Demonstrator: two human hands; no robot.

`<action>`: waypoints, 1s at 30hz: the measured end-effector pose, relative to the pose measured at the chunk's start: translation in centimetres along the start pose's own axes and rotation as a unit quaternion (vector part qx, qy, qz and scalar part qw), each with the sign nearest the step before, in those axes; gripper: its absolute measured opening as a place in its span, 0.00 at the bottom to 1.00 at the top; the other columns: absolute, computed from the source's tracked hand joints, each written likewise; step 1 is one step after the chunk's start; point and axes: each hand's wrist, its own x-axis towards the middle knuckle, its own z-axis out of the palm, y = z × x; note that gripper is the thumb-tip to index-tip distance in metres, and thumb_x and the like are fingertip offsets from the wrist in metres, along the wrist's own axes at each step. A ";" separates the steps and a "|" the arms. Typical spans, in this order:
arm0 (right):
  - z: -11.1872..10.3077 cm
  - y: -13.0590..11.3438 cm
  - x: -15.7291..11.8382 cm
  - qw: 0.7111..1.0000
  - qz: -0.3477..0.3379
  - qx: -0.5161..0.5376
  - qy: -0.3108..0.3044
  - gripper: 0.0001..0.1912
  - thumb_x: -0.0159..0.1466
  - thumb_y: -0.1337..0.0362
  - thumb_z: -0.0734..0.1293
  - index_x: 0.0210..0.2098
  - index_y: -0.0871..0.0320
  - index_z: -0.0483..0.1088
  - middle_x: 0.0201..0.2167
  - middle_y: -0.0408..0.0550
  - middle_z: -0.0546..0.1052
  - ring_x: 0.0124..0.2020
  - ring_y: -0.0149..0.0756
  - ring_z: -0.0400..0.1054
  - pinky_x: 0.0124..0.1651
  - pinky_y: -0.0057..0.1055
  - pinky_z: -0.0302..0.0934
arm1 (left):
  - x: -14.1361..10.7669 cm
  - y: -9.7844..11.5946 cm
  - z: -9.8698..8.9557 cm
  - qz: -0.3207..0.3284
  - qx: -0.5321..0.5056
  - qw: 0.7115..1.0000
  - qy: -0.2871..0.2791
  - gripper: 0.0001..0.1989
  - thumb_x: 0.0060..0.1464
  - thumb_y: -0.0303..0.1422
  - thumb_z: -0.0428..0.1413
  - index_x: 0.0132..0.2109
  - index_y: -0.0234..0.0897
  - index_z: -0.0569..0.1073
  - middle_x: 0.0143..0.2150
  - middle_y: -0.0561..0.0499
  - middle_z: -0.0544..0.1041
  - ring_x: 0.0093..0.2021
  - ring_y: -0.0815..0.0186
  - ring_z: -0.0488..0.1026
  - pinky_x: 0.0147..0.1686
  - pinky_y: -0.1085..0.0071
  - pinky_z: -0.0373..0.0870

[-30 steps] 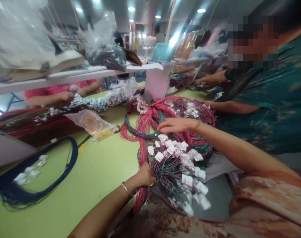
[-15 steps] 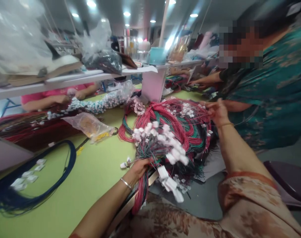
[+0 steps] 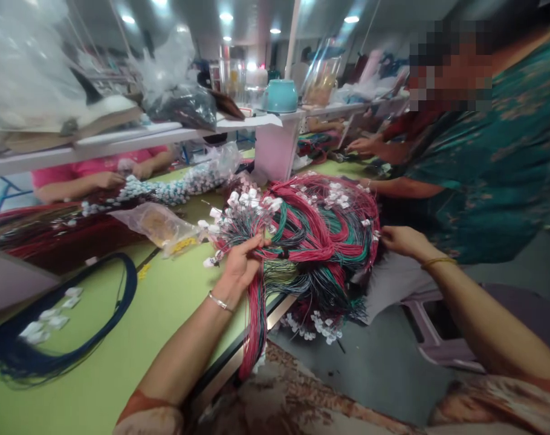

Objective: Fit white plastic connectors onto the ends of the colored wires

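My left hand [image 3: 244, 261] is closed round a bundle of red, green and black wires [image 3: 255, 308] near its white connectors [image 3: 245, 205]. The bundle's other end hangs over the table edge. Beside it lies a large heap of coiled red and green wires [image 3: 311, 241], with more white connectors on top and some dangling below. My right hand [image 3: 404, 241] is off the heap's right side, its fingers pinched together. Whatever they hold, if anything, is too small to make out.
Dark blue wire coil [image 3: 127, 290] lies on the green table [image 3: 166, 338] at left, near a clear bag [image 3: 155, 223] of yellow pieces. A shelf [image 3: 175, 130] carries bags and a turquoise cup [image 3: 281, 96]. A co-worker in green [image 3: 497, 163] stands at right; a purple stool [image 3: 451, 350] is below.
My left hand has moved up and left, and the white connectors swung from the table edge to the far left of the heap. My right hand has moved down.
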 end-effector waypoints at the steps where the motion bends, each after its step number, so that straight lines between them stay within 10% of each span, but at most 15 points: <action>1: 0.7 -1.8 -0.5 0.999 -0.018 0.013 -0.030 0.12 0.59 0.53 0.70 0.26 0.54 0.76 0.24 0.54 0.77 0.25 0.41 0.71 0.32 0.39 0.65 | -0.1 0.4 0.6 0.006 -0.003 1.000 0.004 0.11 0.42 0.27 0.65 0.21 0.34 0.70 0.24 0.52 0.72 0.30 0.68 0.73 0.47 0.66 0.71; 5: 4.8 -10.3 -3.0 0.972 -0.182 0.089 -0.118 0.33 0.56 0.51 0.72 0.58 0.58 0.68 0.58 0.61 0.72 0.57 0.54 0.68 0.57 0.48 0.63 | -0.7 1.6 2.4 0.044 -0.010 0.999 0.014 0.09 0.44 0.26 0.64 0.22 0.33 0.71 0.25 0.52 0.73 0.31 0.69 0.74 0.45 0.69 0.72; 10: 9.1 -14.1 -2.0 0.987 -0.131 -0.001 -0.094 0.10 0.62 0.63 0.62 0.36 0.59 0.74 0.36 0.57 0.80 0.41 0.48 0.73 0.45 0.40 0.61 | -1.5 2.1 3.4 0.050 0.029 0.998 -0.007 0.09 0.46 0.25 0.63 0.22 0.32 0.73 0.30 0.48 0.78 0.36 0.67 0.75 0.50 0.69 0.70; 15: 6.7 -15.7 7.8 0.991 -0.061 -0.111 0.035 0.08 0.62 0.61 0.64 0.32 0.59 0.71 0.29 0.56 0.76 0.32 0.44 0.67 0.34 0.34 0.51 | -1.9 4.0 3.7 0.121 0.009 0.992 -0.025 0.05 0.49 0.23 0.62 0.28 0.34 0.76 0.30 0.52 0.76 0.48 0.63 0.76 0.61 0.66 0.63; 19: 4.2 -22.5 16.3 0.970 -0.117 -0.048 0.210 0.15 0.68 0.55 0.61 0.37 0.61 0.70 0.33 0.57 0.75 0.36 0.42 0.66 0.38 0.34 0.51 | -4.3 7.6 3.0 0.237 0.007 0.971 -0.037 0.06 0.50 0.23 0.63 0.35 0.38 0.76 0.30 0.54 0.74 0.56 0.62 0.73 0.66 0.63 0.59; 23: 7.8 -30.4 16.3 0.956 -0.252 -0.014 0.153 0.12 0.64 0.57 0.62 0.34 0.60 0.70 0.29 0.54 0.75 0.32 0.41 0.64 0.35 0.34 0.48 | -9.1 10.5 -1.4 0.353 0.051 0.934 0.023 0.09 0.47 0.27 0.67 0.35 0.39 0.75 0.31 0.55 0.75 0.52 0.62 0.75 0.66 0.60 0.60; 30: 18.8 -35.6 3.6 0.881 -0.471 0.011 -0.054 0.11 0.62 0.60 0.64 0.33 0.62 0.73 0.28 0.56 0.76 0.31 0.43 0.67 0.34 0.34 0.48 | -16.8 8.1 -13.2 0.337 0.043 0.913 0.225 0.12 0.42 0.30 0.70 0.33 0.38 0.75 0.31 0.54 0.77 0.51 0.58 0.76 0.62 0.57 0.65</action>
